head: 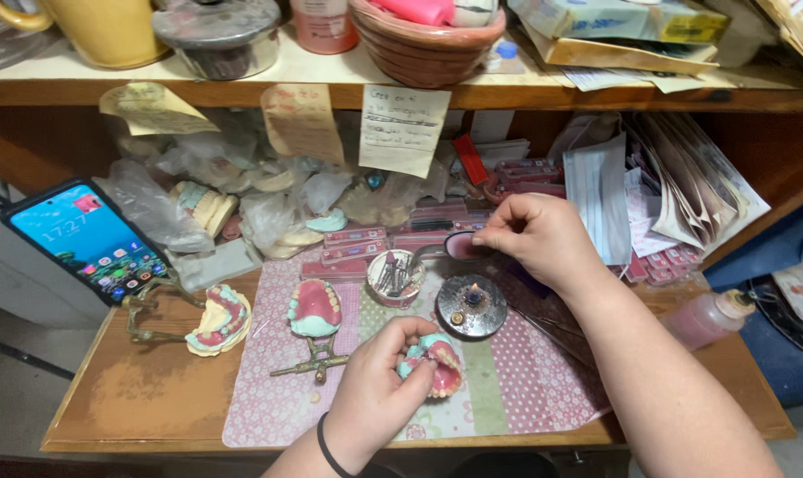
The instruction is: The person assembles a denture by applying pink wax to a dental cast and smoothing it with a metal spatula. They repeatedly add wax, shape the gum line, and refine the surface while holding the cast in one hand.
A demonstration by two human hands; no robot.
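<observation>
- Teeth model (437,365), pink and pale green, sits in the left hand (379,389), just below the little round burner (471,307).
- Left hand is wrapped around the model, fingers curled tight on its side, teeth turned up.
- Right hand (539,237) is above and to the right of the burner. Its fingers pinch a thin metal tool (437,252), and the tip reaches toward a small pink dish (465,246).
- Burner stands on the flowery mat (525,381), and a tiny flame shows on top.
- Left of the burner is a small cup of tools (394,276). Farther left lie two more teeth models: one on a metal frame (314,312) and one by the phone (220,320).
- To do this part well, I think the left hand should keep the model very still and close to the burner.
- The tool tip should pick up only a little bit at a time.
- Sleeves and fingers should stay away from the flame.
- A slow, light touch on the pink gum part looks best, so no teeth get pushed.
</observation>
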